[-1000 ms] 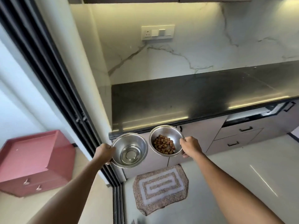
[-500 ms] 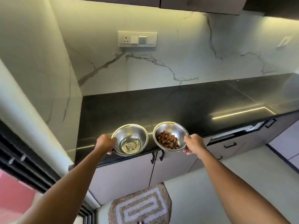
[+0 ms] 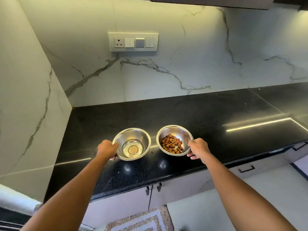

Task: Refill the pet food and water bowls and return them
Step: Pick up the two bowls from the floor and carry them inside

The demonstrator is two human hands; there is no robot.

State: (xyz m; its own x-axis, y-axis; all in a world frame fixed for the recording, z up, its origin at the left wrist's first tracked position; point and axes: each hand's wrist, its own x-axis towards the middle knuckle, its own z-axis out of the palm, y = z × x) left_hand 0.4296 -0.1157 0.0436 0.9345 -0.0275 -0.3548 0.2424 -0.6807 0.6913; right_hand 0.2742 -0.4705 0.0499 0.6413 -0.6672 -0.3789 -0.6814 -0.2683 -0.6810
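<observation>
Fingers (image 3: 112,158) of the left hand (image 3: 106,150) are curled tight round the nine o'clock rim of the round shiny steel water bowl (image 3: 132,144), thumb on top of the lip, fingertips tucked beneath, and across from it the right hand (image 3: 198,148) has the same clamp on the three o'clock rim of the matching round steel food bowl (image 3: 175,140), with its small heap of brown kibble pieces (image 3: 172,144). Both bowls sit side by side, apart from each other, over the near part of the glossy black stone countertop (image 3: 208,117); whether their bases are touching the stone or hanging just above it, I cannot tell. The step in hand looks like setting them down for refilling, and the water bowl is the one to mind: there's a shallow pool of clear liquid in its bottom, so keep that rim level and lower it straight, no tipping toward six o'clock. Same story with the kibble, which would slide if the right wrist rolls. Land both bases flat, well clear of the counter's front edge, then peel the fingers out from under the rims only once the bowls sit steady. Steel on polished stone may skate, so I'd release gently.
</observation>
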